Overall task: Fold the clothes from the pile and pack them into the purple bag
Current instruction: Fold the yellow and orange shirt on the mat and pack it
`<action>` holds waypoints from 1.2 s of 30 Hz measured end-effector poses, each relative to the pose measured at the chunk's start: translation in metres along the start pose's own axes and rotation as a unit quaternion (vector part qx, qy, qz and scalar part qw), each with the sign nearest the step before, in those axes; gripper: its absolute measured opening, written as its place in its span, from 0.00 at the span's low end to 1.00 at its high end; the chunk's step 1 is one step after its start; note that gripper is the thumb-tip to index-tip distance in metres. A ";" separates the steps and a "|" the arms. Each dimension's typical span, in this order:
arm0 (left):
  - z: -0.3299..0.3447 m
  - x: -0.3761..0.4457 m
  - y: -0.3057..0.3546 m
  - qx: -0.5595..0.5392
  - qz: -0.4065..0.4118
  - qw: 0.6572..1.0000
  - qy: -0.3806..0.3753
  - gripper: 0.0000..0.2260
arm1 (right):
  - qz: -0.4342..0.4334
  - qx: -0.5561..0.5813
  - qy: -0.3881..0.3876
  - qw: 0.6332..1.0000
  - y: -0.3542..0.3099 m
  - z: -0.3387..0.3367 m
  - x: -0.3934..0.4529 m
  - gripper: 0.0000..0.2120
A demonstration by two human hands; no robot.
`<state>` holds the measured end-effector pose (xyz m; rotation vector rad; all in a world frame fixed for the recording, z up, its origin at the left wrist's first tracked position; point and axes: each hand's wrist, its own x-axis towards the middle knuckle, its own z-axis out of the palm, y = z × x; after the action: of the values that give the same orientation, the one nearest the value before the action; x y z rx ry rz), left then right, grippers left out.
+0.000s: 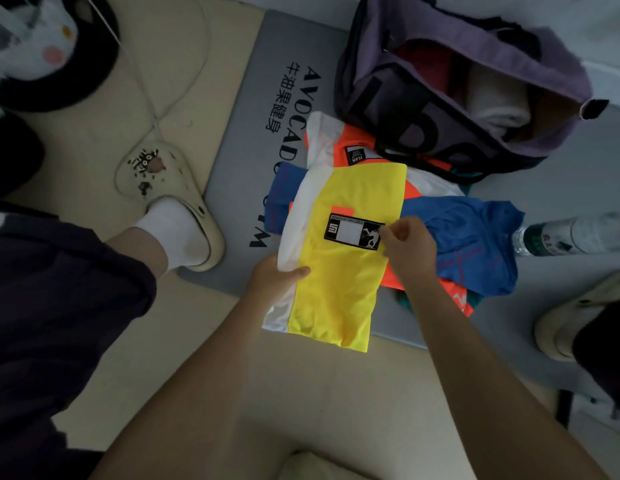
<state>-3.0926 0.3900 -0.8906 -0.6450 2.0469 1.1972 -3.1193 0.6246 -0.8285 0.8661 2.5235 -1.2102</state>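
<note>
From the head camera, your left hand (279, 277) grips the near left edge of the folded yellow garment (346, 271), thumb lying on top of the fabric and fingers tucked underneath. Your right hand (407, 244) has its fingers curled and pinches the garment at the right end of the black label (353, 232). The yellow piece, with a white band along its left side, is held over the pile (474, 237) of blue, orange and white clothes on the grey mat (246, 140).

Far right, just beyond the pile, the purple bag (474, 98) sits open, its near edge touching the orange and white clothing; red and pale folded pieces already lie inside.

To the left, your foot in a white sock and cream clog (170, 188) rests at the mat's edge. A plastic bottle (571, 237) lies at the right, near the blue cloth.
</note>
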 end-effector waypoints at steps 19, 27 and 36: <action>-0.002 -0.010 -0.002 0.162 -0.012 0.985 0.050 0.15 | 0.112 0.127 -0.104 0.980 0.028 0.033 -0.029 0.21; 0.027 -0.022 0.005 0.068 -0.064 0.987 -0.129 0.10 | 0.005 0.059 -0.033 0.998 0.022 -0.009 -0.002 0.09; 0.055 -0.025 0.102 0.187 0.252 0.945 0.086 0.09 | -0.008 -0.011 -0.094 0.996 0.027 -0.042 0.038 0.15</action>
<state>-3.1311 0.4870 -0.8350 -0.0351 2.5973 0.9898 -3.1314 0.6859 -0.8349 0.6940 2.3931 -1.2061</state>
